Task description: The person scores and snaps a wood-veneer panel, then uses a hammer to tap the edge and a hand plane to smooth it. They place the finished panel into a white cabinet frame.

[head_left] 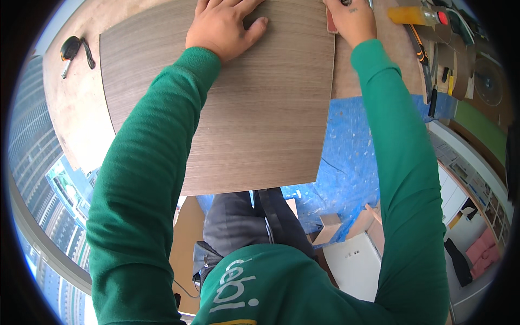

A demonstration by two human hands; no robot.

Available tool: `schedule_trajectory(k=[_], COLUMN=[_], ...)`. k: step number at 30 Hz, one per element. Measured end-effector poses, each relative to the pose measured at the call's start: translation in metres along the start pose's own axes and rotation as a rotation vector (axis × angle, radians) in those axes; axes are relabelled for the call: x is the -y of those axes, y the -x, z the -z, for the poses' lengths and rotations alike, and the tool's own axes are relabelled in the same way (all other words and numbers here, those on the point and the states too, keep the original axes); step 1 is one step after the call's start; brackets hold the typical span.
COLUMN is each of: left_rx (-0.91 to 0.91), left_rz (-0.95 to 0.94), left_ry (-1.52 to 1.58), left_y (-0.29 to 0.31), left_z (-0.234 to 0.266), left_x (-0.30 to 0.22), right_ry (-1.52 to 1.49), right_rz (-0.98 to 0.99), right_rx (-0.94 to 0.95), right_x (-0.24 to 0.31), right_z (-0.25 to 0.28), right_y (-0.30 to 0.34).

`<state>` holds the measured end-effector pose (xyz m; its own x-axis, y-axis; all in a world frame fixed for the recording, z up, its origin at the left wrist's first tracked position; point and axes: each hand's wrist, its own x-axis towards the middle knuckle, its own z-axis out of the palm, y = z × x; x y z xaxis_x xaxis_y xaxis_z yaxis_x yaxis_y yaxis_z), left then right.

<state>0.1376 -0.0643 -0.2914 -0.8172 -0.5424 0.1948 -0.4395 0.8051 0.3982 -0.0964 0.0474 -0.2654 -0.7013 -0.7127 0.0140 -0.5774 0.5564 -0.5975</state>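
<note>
A large brown wood-grain panel lies flat on a light wooden worktop, its near edge jutting out toward my body. Near the panel's far side, my left hand rests palm down on its face, thumb and fingers apart. My right hand is at the panel's right edge, closed around a tool with a flat reddish side. Most of that tool is covered by my fingers or cut off by the top of the picture, so its kind does not show.
A black tape measure sits left of the panel. To the right are a bottle of yellow liquid with a red cap and an orange-and-black handled tool. Blue sheeting covers the floor, where a white board lies.
</note>
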Motion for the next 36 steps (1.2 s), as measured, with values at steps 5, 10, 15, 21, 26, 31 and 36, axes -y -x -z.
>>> schedule_trajectory(k=[5, 10, 15, 21, 26, 31, 36], left_rx=[-0.031, -0.028, -0.023, -0.009, -0.012, -0.008, -0.007], left_rz=[-0.024, -0.033, -0.039, -0.024, -0.016, -0.029, -0.021], left_ry=[-0.03, -0.026, -0.041, -0.037, -0.046, -0.029, -0.042], left_y=[0.0, 0.001, 0.001, 0.001, 0.001, 0.001, 0.001], left_z=[-0.002, -0.004, -0.007, -0.008, -0.008, -0.007, -0.009], left_x=[0.0, 0.002, 0.005, 0.005, 0.004, 0.005, 0.005], right_ry=[0.129, 0.125, 0.038, 0.098, 0.13, 0.132, 0.025], right_rz=[0.041, 0.044, 0.187, 0.16, 0.173, 0.027, 0.057], right_rx=[-0.011, -0.007, -0.069, -0.046, -0.122, -0.028, -0.048], right_x=[0.004, -0.008, -0.019, -0.018, -0.013, -0.016, -0.021], right_z=[-0.003, -0.009, -0.017, -0.01, -0.007, 0.0, 0.003], right_y=[-0.003, 0.0, -0.003, 0.02, 0.045, 0.069, 0.094])
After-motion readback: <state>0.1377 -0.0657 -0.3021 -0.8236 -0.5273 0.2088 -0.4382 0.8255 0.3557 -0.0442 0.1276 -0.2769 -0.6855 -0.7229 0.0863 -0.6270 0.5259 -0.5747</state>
